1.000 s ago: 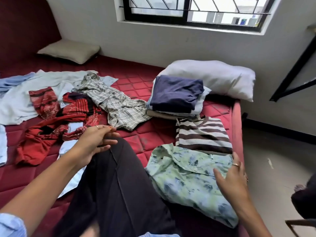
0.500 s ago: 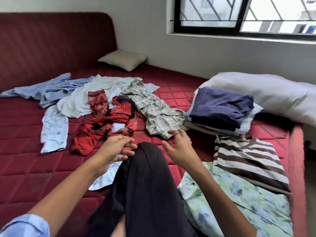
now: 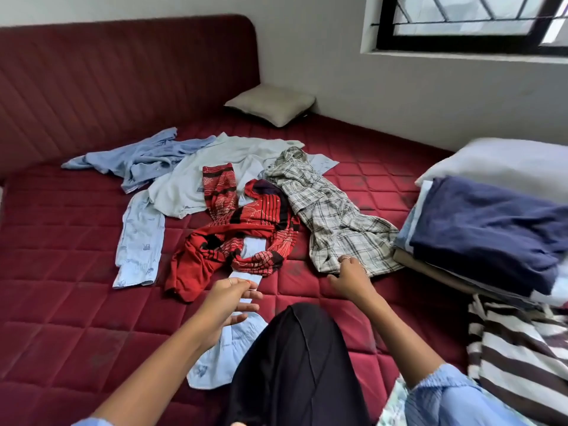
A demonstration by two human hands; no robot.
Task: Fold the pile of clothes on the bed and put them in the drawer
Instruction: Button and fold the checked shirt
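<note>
Looking down from the head view, you have both hands out over the red quilted bed (image 3: pixel 61 302). Your right hand (image 3: pixel 349 276) meets the near hem of the checked shirt (image 3: pixel 332 216); its fingertips are tucked against the cloth, probably pinching the hem, though the grip itself is hidden. Your left hand (image 3: pixel 229 298) hovers with fingers loosely spread, holding nothing, above a pale blue sleeve (image 3: pixel 227 355).

Cut off or obscured: the striped top (image 3: pixel 516 358) runs out of frame at lower right; the folded stack topped by a navy garment (image 3: pixel 491 229) is clipped at the right edge; your dark-trousered knee (image 3: pixel 295 364) covers the sleeve's near end.

Unfolded pile, mid-bed: red patterned garment (image 3: pixel 246 229) overlapping the checked shirt's left side; light blue shirt (image 3: pixel 141 158) behind; a whitish garment (image 3: pixel 190 179) between them.

Surroundings: beige cushion (image 3: pixel 270 104) by the headboard (image 3: pixel 123 81); white pillow (image 3: pixel 498 164) behind the stack; window (image 3: pixel 461 26).
</note>
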